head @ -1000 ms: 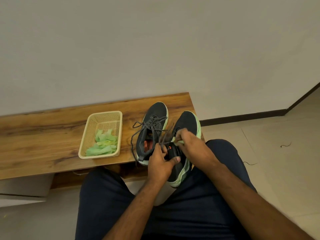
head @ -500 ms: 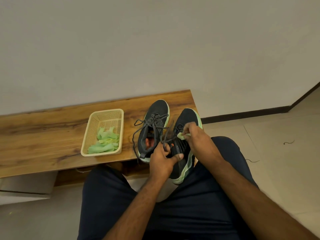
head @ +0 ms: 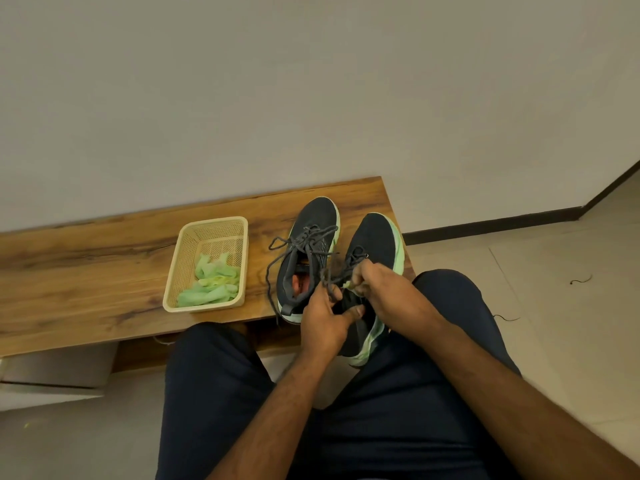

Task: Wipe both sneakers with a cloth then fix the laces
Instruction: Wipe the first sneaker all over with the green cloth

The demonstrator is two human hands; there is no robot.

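Two dark sneakers with pale green soles stand on the wooden bench [head: 104,271]. The left sneaker [head: 311,230] has its grey laces hanging loose over its side. The right sneaker [head: 375,244] juts over the bench's front edge toward my lap. My left hand [head: 325,320] grips the right sneaker at its collar, thumb across the opening. My right hand [head: 381,285] pinches that sneaker's grey lace [head: 349,263] together with a scrap of green cloth near the tongue.
A cream plastic basket [head: 207,233] holding several green cloths [head: 211,287] sits on the bench left of the sneakers. The wall stands close behind. Tiled floor and a dark skirting board [head: 491,225] lie to the right. My dark trouser legs fill the foreground.
My right hand has drawn back from the toe side toward the tongue, pulling the lace. The left hand keeps its hold on the right sneaker.
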